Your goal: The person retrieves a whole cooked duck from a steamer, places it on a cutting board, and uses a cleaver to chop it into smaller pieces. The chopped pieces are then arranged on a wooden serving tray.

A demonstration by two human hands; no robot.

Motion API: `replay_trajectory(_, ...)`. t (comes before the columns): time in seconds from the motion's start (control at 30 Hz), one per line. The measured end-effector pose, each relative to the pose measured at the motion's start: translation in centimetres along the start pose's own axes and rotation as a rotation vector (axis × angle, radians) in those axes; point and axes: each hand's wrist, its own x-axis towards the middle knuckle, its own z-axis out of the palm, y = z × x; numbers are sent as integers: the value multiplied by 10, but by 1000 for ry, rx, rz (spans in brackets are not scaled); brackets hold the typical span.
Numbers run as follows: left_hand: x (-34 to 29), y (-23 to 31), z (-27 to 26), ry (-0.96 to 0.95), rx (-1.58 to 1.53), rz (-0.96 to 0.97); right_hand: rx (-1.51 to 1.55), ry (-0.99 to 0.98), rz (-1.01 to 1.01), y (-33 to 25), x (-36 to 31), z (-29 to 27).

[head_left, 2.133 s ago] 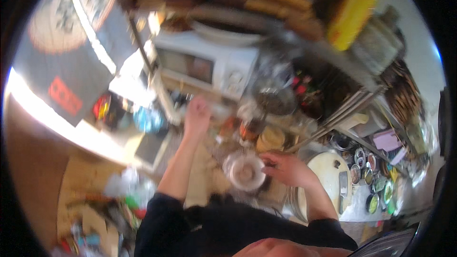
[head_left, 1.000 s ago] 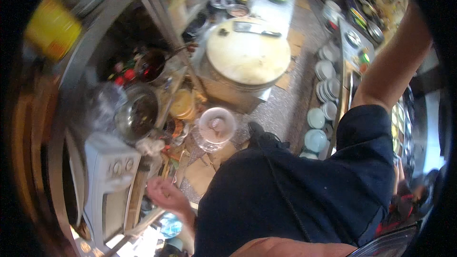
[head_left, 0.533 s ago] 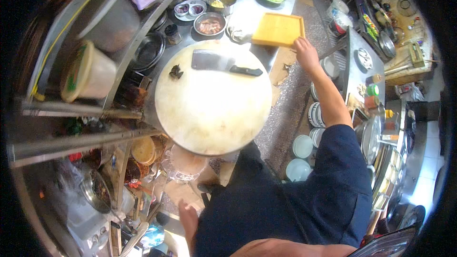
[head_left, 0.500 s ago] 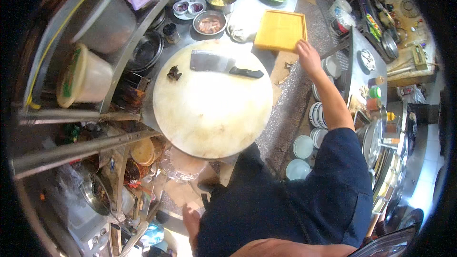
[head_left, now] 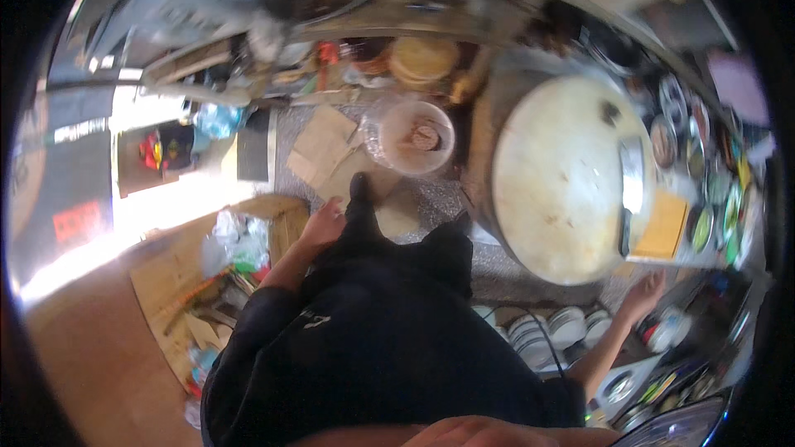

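Note:
My right hand (head_left: 644, 295) is out to the right, below a yellow wooden tray (head_left: 662, 226) and apart from it. Its fingers are loosely bent, and I see nothing in them. Beside my left thigh hangs my left hand (head_left: 325, 223), also loosely bent and seemingly with nothing in it. A large round chopping block (head_left: 555, 199) stands to the right of my legs. On its right side lies a cleaver (head_left: 632, 178), its black handle toward me. A small dark clump (head_left: 610, 112) rests near the block's far edge. Motion blurs the view.
A clear plastic tub (head_left: 445, 145) and flattened cardboard (head_left: 321, 145) are on the floor ahead. Stacked bowls (head_left: 568, 328) line the lower right. A bowl of green vegetables (head_left: 702, 229) stands beyond the tray. At left is a wooden box (head_left: 170, 290) with plastic bags.
My view has turned left, so the block and tray now appear at the right. My right hand has come off the tray's corner. More of my left arm shows.

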Motion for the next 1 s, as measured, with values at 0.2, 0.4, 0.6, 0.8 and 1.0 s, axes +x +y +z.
replay_trajectory(0.2, 27, -75, -4, 92, -32, -14, 737, -228, -699, -393, -120, 34)
replay_trajectory(0.4, 79, -138, -41, 164, -219, 13, 627, -697, -1022, -793, -269, 248)
replay_trajectory(0.6, 86, -213, -62, 340, -530, -124, -107, -652, -946, -980, -253, 402)
replay_trajectory(0.8, 65, -267, -45, 253, -470, -398, -146, -576, -899, -993, -256, 420)
replay_trajectory(1.0, 62, -275, -13, 190, -515, -376, -283, -400, -1183, -996, -252, 443)
